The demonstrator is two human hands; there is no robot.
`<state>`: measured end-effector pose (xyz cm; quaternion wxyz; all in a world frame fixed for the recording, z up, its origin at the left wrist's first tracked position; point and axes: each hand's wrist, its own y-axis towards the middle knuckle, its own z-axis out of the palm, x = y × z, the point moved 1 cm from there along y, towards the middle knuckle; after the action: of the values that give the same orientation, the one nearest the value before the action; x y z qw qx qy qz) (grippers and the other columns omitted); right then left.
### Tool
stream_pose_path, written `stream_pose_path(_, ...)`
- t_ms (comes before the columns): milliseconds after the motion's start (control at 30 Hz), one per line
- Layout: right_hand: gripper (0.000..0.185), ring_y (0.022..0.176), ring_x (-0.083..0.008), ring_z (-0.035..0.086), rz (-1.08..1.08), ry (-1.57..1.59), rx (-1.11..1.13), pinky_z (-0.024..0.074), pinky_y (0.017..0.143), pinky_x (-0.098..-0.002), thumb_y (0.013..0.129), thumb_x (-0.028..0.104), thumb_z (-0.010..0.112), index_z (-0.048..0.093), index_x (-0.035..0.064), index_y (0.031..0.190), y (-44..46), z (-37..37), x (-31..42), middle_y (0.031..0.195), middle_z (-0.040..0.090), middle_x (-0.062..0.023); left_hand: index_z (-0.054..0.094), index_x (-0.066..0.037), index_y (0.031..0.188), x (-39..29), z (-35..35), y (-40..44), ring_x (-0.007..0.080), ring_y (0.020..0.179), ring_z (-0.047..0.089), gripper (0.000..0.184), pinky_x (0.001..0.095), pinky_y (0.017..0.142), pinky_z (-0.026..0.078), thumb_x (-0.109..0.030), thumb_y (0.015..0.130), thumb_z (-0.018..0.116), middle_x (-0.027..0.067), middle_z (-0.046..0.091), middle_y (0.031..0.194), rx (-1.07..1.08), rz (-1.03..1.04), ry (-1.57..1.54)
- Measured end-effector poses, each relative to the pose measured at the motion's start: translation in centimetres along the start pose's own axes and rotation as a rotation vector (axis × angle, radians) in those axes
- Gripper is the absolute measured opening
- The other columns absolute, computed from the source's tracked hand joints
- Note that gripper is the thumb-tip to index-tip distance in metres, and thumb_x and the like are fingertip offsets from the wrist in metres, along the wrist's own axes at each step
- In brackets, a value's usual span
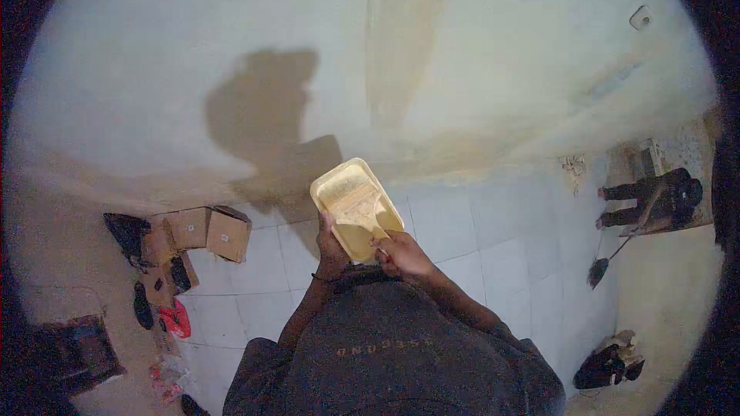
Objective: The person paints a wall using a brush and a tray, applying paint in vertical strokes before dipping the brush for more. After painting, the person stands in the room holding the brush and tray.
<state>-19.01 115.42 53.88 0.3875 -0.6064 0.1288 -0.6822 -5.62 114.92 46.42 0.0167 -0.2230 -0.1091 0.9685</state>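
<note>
A shallow, pale yellow tray (322, 185) with rounded corners is held in front of my chest. My left hand (332, 248) is closed on its left side, the thumb over the rim. My right hand (402, 253) grips the handle of a wide, flat paintbrush (361, 212) at the tray's lower right. The brush head lies over the inside of the tray; whether it touches the bottom I cannot tell. Part of the right fingers is hidden around the handle.
Ahead stands a pale wall (493, 54) with a brownish vertical streak and my shadow. Cardboard boxes (228, 233), a red plastic bag (177, 318) and dark items lie at left. At right are a person in dark clothes (678, 196), a broom (597, 271) and a dark heap (605, 366).
</note>
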Motion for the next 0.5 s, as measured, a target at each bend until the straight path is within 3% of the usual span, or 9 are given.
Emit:
stream_pose_path(100, 0.013, 0.042, -0.0060, 0.035, -0.064, -0.093, -0.024, 0.0261, 0.037, -0.0205, 0.081, 0.016, 0.050, 0.048, 0.0031, 0.084, 3.7, -5.0, 1.4, 0.054, 0.038, 0.0020, 0.027, -0.002, 0.124, 3.2, 1.5, 5.3, 0.0281, 0.105, 0.045, 0.059, 0.0395, 0.089, 0.038, -0.047, 0.086, 0.032, 0.0164, 0.042, 0.117, 0.005, -0.005, -0.078)
stream_pose_path(233, 0.015, 0.044, -0.0056, 0.036, -0.078, -0.138, -0.034, 0.0275, 0.038, -0.0202, 0.082, 0.017, 0.049, 0.048, 0.0027, 0.085, 3.2, -5.7, 1.8, 0.054, 0.040, 0.0020, 0.026, -0.002, 0.124, 3.0, 2.3, 5.7, 0.0291, 0.107, 0.044, 0.060, 0.0404, 0.090, 0.037, -0.048, 0.086, 0.031, 0.0166, 0.041, 0.118, -0.021, -0.020, -0.014)
stream_pose_path(300, 0.016, 0.046, -0.0053, 0.038, -0.244, -0.231, -0.094, 0.0292, 0.040, -0.0203, 0.083, 0.019, 0.048, 0.050, 0.0026, 0.083, 3.0, -5.8, 2.3, 0.055, 0.042, 0.0017, 0.025, -0.003, 0.125, 2.8, 2.6, 6.2, 0.0303, 0.107, 0.043, 0.061, 0.0409, 0.090, 0.037, -0.048, 0.085, 0.031, 0.0170, 0.040, 0.119, -0.078, 0.019, 0.108)
stream_pose_path(433, 0.021, 0.050, -0.0081, 0.044, -0.314, -0.363, -0.153, 0.0359, 0.044, -0.0230, 0.084, 0.021, 0.048, 0.051, 0.0000, 0.085, 3.0, -7.0, 3.9, 0.059, 0.047, -0.0003, 0.024, -0.004, 0.126, 2.9, 3.4, 7.2, 0.0304, 0.107, 0.043, 0.060, 0.0411, 0.090, 0.037, -0.048, 0.086, 0.031, 0.0169, 0.040, 0.119, -0.123, -0.020, 0.095)
stream_pose_path(500, 0.026, 0.055, -0.0120, 0.051, -0.535, -0.616, -0.269, 0.0412, 0.051, -0.0265, 0.084, 0.023, 0.049, 0.052, -0.0026, 0.089, 3.1, -7.3, 4.5, 0.061, 0.053, -0.0051, 0.024, -0.005, 0.126, 2.9, 3.8, 7.6, 0.0299, 0.107, 0.043, 0.059, 0.0411, 0.090, 0.036, -0.047, 0.086, 0.031, 0.0165, 0.040, 0.118, -0.178, -0.018, 0.096)
